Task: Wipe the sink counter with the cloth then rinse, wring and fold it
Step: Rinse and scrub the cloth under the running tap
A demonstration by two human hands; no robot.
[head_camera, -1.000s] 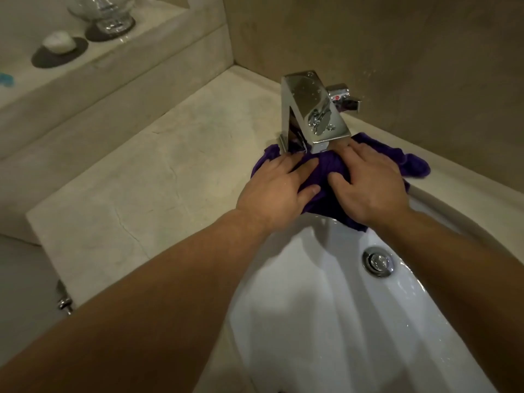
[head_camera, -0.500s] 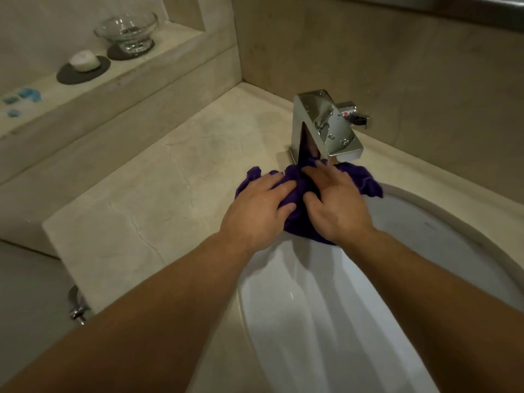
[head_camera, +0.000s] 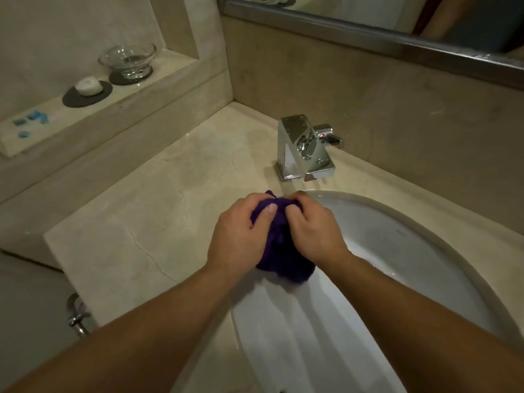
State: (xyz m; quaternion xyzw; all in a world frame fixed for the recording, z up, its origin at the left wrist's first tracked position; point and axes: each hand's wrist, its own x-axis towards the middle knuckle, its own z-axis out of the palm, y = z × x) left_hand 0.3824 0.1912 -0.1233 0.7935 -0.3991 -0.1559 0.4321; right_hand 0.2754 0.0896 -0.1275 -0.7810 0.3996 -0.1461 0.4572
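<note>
The left hand (head_camera: 239, 239) and right hand (head_camera: 313, 235) sit side by side, both clamped round the bunched purple cloth (head_camera: 279, 249), held over the rim of the sink (head_camera: 397, 251) beside the counter (head_camera: 136, 217). It looks soft, limp and likely water-heavy, so gripping either end should suit wringing; its long axis runs from the tap (head_camera: 303, 148) side towards the person, the near end drooping into the bowl

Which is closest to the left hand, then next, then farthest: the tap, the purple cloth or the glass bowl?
1. The cloth: bunched in the grip of the left hand.
2. The tap: behind the hand, a bit to the right.
3. The glass bowl: far left, up on the ledge.
</note>
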